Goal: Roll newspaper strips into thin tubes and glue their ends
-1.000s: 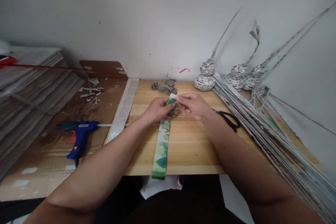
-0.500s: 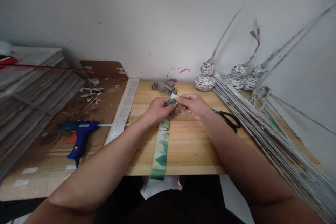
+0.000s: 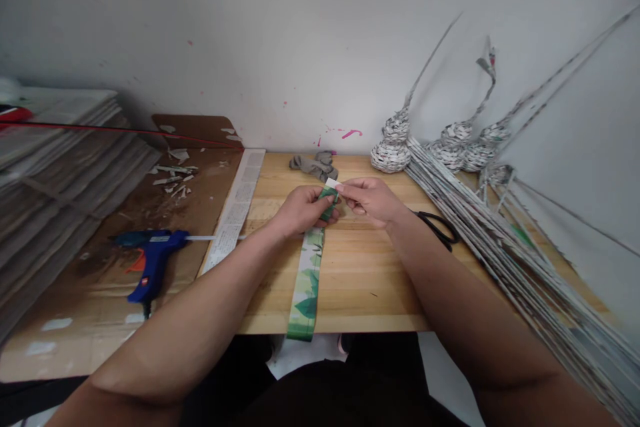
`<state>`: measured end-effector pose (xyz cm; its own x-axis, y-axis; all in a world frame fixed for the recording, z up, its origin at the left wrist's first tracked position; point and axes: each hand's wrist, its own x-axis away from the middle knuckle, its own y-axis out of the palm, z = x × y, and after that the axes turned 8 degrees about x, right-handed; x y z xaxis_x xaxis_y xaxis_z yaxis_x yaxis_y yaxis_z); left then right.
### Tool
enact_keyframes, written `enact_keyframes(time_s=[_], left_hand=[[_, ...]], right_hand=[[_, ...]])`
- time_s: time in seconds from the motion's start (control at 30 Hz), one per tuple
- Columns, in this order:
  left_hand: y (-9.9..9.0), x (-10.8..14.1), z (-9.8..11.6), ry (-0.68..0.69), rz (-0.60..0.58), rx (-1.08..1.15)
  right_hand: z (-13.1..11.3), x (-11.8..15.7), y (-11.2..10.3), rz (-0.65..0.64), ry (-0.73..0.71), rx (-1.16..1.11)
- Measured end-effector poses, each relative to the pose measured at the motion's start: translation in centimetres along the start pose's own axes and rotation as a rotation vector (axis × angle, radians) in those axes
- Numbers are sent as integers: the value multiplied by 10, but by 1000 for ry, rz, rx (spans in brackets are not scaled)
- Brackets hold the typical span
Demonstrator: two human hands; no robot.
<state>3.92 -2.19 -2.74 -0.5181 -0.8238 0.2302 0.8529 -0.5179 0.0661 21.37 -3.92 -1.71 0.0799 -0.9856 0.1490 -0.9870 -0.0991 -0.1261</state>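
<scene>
A green-and-white leaf-printed paper strip runs from my hands down to the table's front edge, its lower end hanging slightly over. My left hand grips the strip near its top, thumb on the printed face. With fingertips pinched, my right hand holds the top corner, where a white end shows. Behind my hands lies a crumpled grey cloth. Black-handled scissors rest beside my right forearm, which hides their blades.
On cardboard at left lies a blue glue gun with a glue stick. A newspaper strip borders it, and stacked newspapers stand farther left. Woven paper gourds and a bundle of paper rods occupy the right.
Both hands stay in nearly the same place on the strip. My right forearm has shifted slightly, covering more of the scissors.
</scene>
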Motion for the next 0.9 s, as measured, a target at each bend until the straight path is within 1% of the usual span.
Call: enact_keyframes(time_s=[0.2,0.37,0.53,0.67,0.9], left_hand=[[1,0,0,-26,-6,27],[1,-1,-1,-26,-17,41],[2,0,1,-29,-22,44],[2,1,1,-21,-37,52],[2,1,1,2,-60,39]], right_hand=[[0,0,-1,-10,-4,-11],[4,-2,1,52,-10,-4],[2,-1,7,115,-21,-37],[1,-1,9,137,-19,-45],[9,-4,8,140,-49,-54]])
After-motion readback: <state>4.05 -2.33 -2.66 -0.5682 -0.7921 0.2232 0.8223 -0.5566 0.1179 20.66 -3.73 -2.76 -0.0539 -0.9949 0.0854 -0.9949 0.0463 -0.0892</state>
